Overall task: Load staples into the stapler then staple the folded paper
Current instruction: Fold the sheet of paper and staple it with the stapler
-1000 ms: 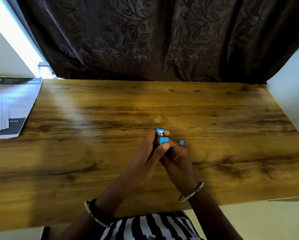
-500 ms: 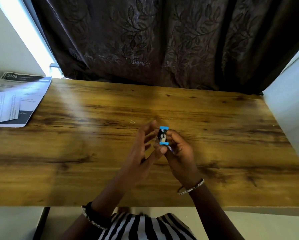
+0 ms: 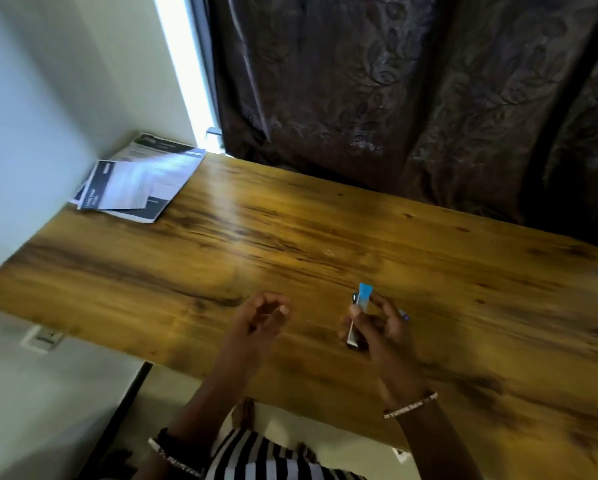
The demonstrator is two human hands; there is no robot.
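A small blue and silver stapler [image 3: 359, 311] is held upright just above the wooden table [image 3: 221, 258], its blue end pointing away from me. My right hand [image 3: 377, 327] grips it, fingers curled round its body. A small blue item [image 3: 405, 317] peeks out behind the right fingers. My left hand [image 3: 261, 315] hovers apart to the left with loosely curled fingers and holds nothing. The papers [image 3: 134, 181], printed sheets in a loose stack, lie at the table's far left corner.
A dark leaf-patterned curtain [image 3: 411, 98] hangs behind the table. A pale wall [image 3: 30, 116] stands on the left. A tiny metal bit [image 3: 329, 252] lies mid-table. A wall socket [image 3: 42, 339] sits below the table's left edge.
My left hand has let go of the stapler and moved left. The right hand alone holds the stapler now. My view has swung and tilted leftwards.
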